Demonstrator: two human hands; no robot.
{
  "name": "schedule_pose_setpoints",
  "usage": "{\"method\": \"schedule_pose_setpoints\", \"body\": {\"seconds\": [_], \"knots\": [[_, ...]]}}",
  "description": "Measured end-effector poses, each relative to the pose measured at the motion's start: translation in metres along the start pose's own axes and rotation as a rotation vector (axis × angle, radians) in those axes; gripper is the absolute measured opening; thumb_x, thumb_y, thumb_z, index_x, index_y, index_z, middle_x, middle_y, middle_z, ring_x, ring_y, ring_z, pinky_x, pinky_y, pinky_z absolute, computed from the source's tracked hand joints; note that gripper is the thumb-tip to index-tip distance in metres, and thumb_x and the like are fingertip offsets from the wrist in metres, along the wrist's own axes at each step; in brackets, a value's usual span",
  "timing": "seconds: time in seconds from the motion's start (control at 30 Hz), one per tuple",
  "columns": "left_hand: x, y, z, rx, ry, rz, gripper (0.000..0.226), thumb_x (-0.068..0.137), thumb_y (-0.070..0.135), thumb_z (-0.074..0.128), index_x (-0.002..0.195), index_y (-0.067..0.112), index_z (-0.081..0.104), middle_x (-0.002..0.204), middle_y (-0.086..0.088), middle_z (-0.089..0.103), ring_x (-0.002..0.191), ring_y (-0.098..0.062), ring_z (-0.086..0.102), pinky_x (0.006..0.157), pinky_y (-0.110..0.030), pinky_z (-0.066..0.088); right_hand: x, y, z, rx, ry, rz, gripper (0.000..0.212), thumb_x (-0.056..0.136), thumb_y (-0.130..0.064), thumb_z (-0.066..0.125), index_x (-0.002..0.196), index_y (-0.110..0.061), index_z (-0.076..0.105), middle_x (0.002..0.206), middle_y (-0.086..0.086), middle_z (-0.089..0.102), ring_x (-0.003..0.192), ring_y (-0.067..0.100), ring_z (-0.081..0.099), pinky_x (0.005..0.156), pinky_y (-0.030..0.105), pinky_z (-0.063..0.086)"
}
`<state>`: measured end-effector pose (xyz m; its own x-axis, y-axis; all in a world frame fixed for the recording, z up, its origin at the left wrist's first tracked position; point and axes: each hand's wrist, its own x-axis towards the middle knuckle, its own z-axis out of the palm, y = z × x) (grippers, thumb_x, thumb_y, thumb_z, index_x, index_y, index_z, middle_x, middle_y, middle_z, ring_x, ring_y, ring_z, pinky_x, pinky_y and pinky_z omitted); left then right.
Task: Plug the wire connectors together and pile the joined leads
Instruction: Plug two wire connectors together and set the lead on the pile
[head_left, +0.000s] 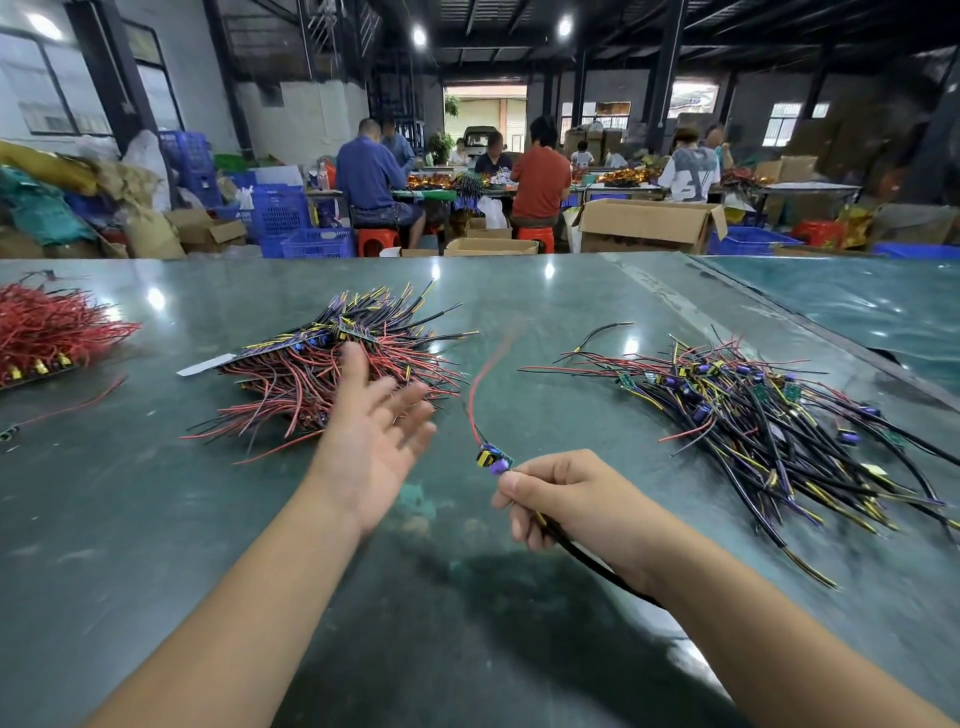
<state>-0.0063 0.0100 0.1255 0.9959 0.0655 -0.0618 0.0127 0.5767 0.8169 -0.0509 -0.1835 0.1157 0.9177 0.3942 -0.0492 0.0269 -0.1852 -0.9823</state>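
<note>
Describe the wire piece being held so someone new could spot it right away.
On the green table, between two wire piles, the right hand pinches a lead. Unlike the piled ones, it is lifted, its red wire curving upward.

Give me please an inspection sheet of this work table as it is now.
Surface: green table, glossy, worn patches.
Job's things: red-and-black pile at centre left; black-and-yellow pile at right; red wire bundle at far left.
Clutter: white strip beside the centre pile.
Hands: left hand open, blurred, holds nothing; right hand pinches one lead.
Cables: stray red wire at left.
Surroundings: seated workers, cardboard boxes, blue crates.
</note>
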Motion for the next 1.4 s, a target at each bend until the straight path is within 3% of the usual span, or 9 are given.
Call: {"method": "schedule_pose_setpoints", "body": {"seconds": [0.07,0.17,0.37,0.5,0.7,0.8,1.1,1.23,1.4], "knots": [[-0.009,-0.014,0.008,0.212,-0.201,-0.128,0.061,0.066,0.056,0.062,0.109,0.012,0.060,0.085,-0.002,0.069,0.072,-0.012,0.064,0.064,-0.024,0.055,0.001,0.000,0.000,0.009,0.009,-0.009,0.024,0.097,-0.018,0.052,0.079,-0.010,0.065,0.058,0.000,0.062,0.048,0.009,0.051,0.049,0.017,0.038],[-0.019,-0.033,0.013,0.422,-0.394,-0.086,0.031,0.065,0.033,0.071,0.088,0.012,0.074,0.073,-0.001,0.067,0.066,-0.007,0.063,0.065,-0.020,0.054,0.001,0.002,0.000,0.005,0.012,0.000,0.021,0.097,-0.019,0.053,0.083,-0.009,0.065,0.061,0.000,0.064,0.048,0.007,0.052,0.048,0.016,0.037],[-0.009,-0.028,0.009,0.377,-0.202,0.058,0.011,0.076,0.021,0.068,0.076,0.010,0.072,0.066,0.003,0.064,0.056,-0.003,0.055,0.056,-0.014,0.051,0.000,-0.001,-0.009,0.029,-0.038,0.096,0.022,0.098,-0.018,0.049,0.091,-0.007,0.066,0.066,0.000,0.069,0.051,0.008,0.057,0.050,0.016,0.043],[-0.003,-0.021,0.005,0.312,-0.055,0.087,0.012,0.087,0.014,0.062,0.076,0.009,0.066,0.061,0.004,0.063,0.051,-0.004,0.058,0.052,-0.015,0.053,0.000,-0.001,-0.016,-0.095,-0.009,0.039,0.027,0.100,-0.017,0.045,0.096,-0.001,0.067,0.064,-0.002,0.065,0.041,0.008,0.043,0.043,0.016,0.034],[0.005,-0.011,-0.004,0.190,0.059,0.173,0.015,0.090,0.010,0.060,0.076,0.005,0.064,0.059,0.004,0.062,0.051,-0.004,0.059,0.051,-0.016,0.053,-0.002,0.004,-0.021,-0.349,-0.037,0.034,0.033,0.101,-0.030,0.042,0.083,-0.019,0.067,0.053,-0.010,0.049,0.044,0.006,0.032,0.046,0.016,0.030],[0.008,-0.010,-0.007,0.152,0.096,0.216,0.017,0.091,0.008,0.059,0.074,0.005,0.064,0.058,0.005,0.063,0.051,-0.004,0.059,0.054,-0.017,0.054,0.003,0.006,-0.021,-0.704,0.089,-0.045,0.035,0.100,-0.035,0.040,0.073,-0.024,0.059,0.061,-0.006,0.045,0.049,0.005,0.036,0.051,0.018,0.031],[0.013,-0.016,-0.011,0.022,0.095,0.206,0.015,0.088,0.018,0.061,0.080,0.006,0.064,0.069,-0.001,0.064,0.059,-0.006,0.063,0.060,-0.017,0.055,0.009,0.015,-0.014,-0.764,0.375,-0.295,0.029,0.100,-0.035,0.040,0.078,-0.020,0.051,0.049,-0.012,0.046,0.053,0.001,0.046,0.055,0.013,0.036],[0.013,-0.011,-0.015,0.036,-0.091,0.092,0.041,0.076,0.038,0.063,0.104,0.008,0.062,0.088,-0.005,0.069,0.078,-0.016,0.069,0.070,-0.024,0.058,0.010,0.015,-0.032,-0.833,0.582,-0.388,0.030,0.097,-0.035,0.042,0.085,-0.010,0.055,0.055,-0.002,0.049,0.060,0.030,0.047,0.059,0.038,0.039],[0.017,-0.015,-0.020,0.332,0.009,0.202,0.013,0.093,0.013,0.057,0.105,0.011,0.064,0.086,-0.005,0.067,0.066,-0.006,0.064,0.063,-0.017,0.054,0.006,0.013,-0.090,-0.889,0.955,-0.349,0.032,0.098,-0.032,0.044,0.089,-0.008,0.062,0.072,0.020,0.064,0.068,0.041,0.059,0.060,0.041,0.043]]}}
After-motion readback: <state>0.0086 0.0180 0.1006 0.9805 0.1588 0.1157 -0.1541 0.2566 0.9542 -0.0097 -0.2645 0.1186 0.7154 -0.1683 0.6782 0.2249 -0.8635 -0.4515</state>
